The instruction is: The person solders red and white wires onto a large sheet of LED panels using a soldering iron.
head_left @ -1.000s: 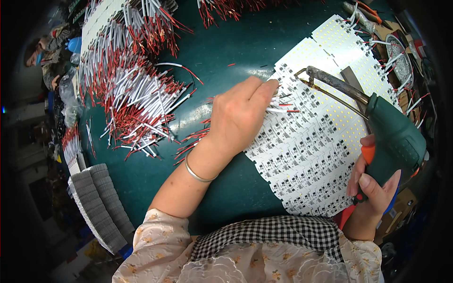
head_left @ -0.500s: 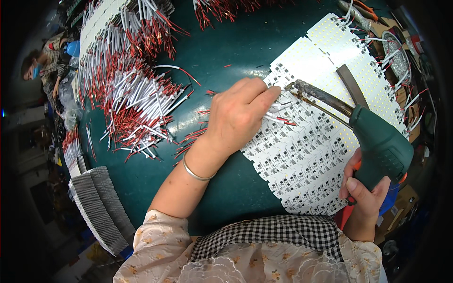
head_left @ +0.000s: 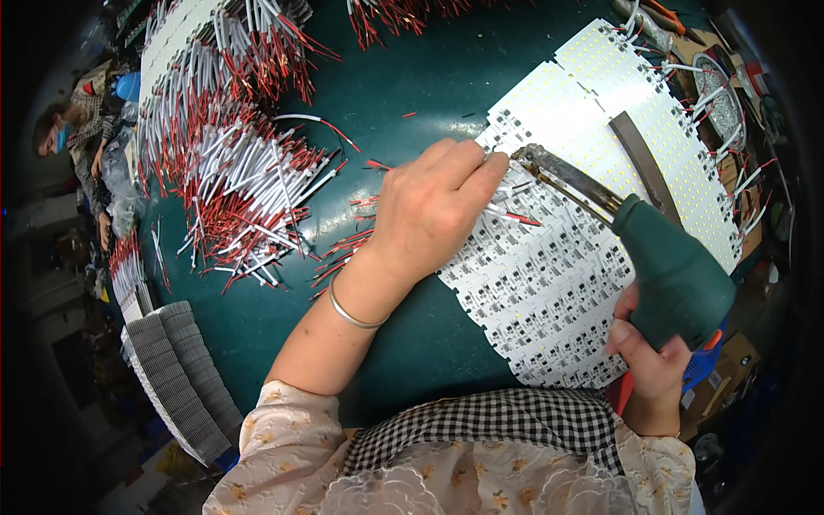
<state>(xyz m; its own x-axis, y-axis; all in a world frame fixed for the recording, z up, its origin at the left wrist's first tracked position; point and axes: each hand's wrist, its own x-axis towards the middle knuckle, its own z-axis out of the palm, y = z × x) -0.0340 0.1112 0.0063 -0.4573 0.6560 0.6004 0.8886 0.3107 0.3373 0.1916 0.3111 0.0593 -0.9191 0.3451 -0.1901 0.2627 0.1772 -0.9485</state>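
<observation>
My right hand (head_left: 654,359) grips the handle of a dark green soldering gun (head_left: 676,273). Its scorched metal tip points left and reaches the board beside my left fingertips. My left hand (head_left: 433,202) is closed in a pinch over the left edge of a white LED circuit board sheet (head_left: 549,296). Short white wires with red ends (head_left: 515,216) stick out from beneath that hand, over the board. The pinched ends are hidden by my fingers. Small dark components in rows cover the near part of the sheet.
A big heap of white-and-red wires (head_left: 249,193) lies on the green table (head_left: 412,77) to the left. Stacked grey strips (head_left: 184,378) stand at the near left. A dark flat bar (head_left: 644,163) rests on the boards. Another person (head_left: 81,120) sits at far left.
The soldering gun has shifted slightly left and down with my right hand, its tip now closer to my left fingertips. My left hand has barely moved.
</observation>
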